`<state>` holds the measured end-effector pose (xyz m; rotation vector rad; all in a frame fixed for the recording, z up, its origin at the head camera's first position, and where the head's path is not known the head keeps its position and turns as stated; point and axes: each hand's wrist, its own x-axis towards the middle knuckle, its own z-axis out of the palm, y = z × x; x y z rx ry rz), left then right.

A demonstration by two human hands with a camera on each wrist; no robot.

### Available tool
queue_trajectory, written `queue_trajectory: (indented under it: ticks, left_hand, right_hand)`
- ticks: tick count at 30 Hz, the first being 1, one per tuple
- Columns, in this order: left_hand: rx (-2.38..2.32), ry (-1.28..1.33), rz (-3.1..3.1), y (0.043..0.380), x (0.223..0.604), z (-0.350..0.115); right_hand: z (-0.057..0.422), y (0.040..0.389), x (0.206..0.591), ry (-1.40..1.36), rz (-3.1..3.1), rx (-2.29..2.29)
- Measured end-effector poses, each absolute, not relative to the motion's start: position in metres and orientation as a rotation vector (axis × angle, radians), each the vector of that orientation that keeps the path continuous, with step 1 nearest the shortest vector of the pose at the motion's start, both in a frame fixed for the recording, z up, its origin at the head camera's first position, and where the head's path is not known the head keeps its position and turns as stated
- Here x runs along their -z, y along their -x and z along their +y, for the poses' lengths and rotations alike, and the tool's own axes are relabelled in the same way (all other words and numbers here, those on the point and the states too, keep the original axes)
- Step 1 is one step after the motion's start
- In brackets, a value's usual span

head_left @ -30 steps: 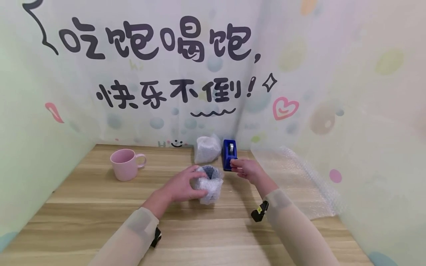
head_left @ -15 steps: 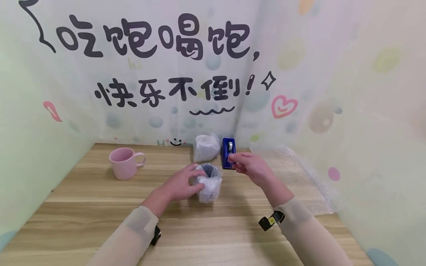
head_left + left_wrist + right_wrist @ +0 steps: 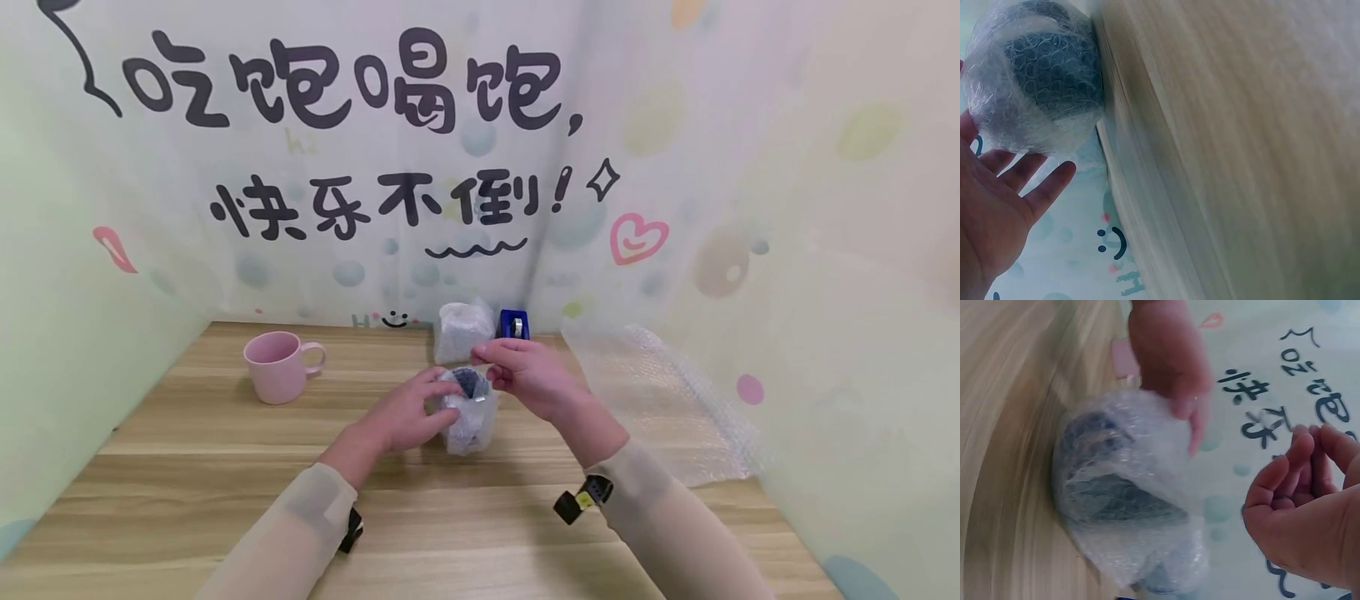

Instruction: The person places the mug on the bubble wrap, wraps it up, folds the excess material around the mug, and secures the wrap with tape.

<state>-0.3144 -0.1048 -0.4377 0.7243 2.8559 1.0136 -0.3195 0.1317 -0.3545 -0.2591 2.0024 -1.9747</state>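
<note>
A bundle of bubble wrap [image 3: 471, 429] with a dark hollow in its top stands on the table. My left hand [image 3: 405, 417] holds it from the left, fingers over the upper rim and thumb on the near side. In the left wrist view the fingers lie against the wrapped bundle [image 3: 1054, 81]. My right hand [image 3: 532, 379] is just above and right of the bundle, thumb and forefinger pinched together. In the right wrist view a small clear strip of tape [image 3: 1266, 417] shows at the pinching fingertips of the right hand [image 3: 1300, 494].
Behind the bundle stands another bubble-wrapped object [image 3: 461, 333]. A blue tape dispenser [image 3: 513, 321] is beside it, partly behind my right hand. A pink mug [image 3: 277, 371] stands at the left. A flat bubble wrap sheet [image 3: 660, 408] lies at the right.
My right hand has drawn away from the tape dispenser, first toward me, then left to the bundle with the strip of tape. The left hand has stayed on the bundle.
</note>
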Motion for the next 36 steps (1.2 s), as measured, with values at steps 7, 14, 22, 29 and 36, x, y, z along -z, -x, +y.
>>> queue_trajectory:
  ticks: [7,14,22,29,36]
  left_hand:
    - [-1.025,-0.710,2.849,0.314,0.438,-0.105]
    - [-1.032,-0.698,2.861,0.313,0.437,-0.103]
    - [-1.065,-0.626,2.934,0.313,0.437,-0.093]
    - [-1.060,-0.624,2.923,0.312,0.437,-0.093]
    - [-1.089,-0.630,2.880,0.312,0.438,-0.097]
  right_hand:
    - [0.112,0.348,0.374,0.185,2.044,2.042]
    - [0.108,0.357,0.380,0.160,2.079,2.042]
    - [0.105,0.362,0.389,0.163,2.314,1.934]
    - [0.106,0.370,0.401,0.129,2.434,1.845]
    - [0.106,0.375,0.408,0.137,2.495,1.764]
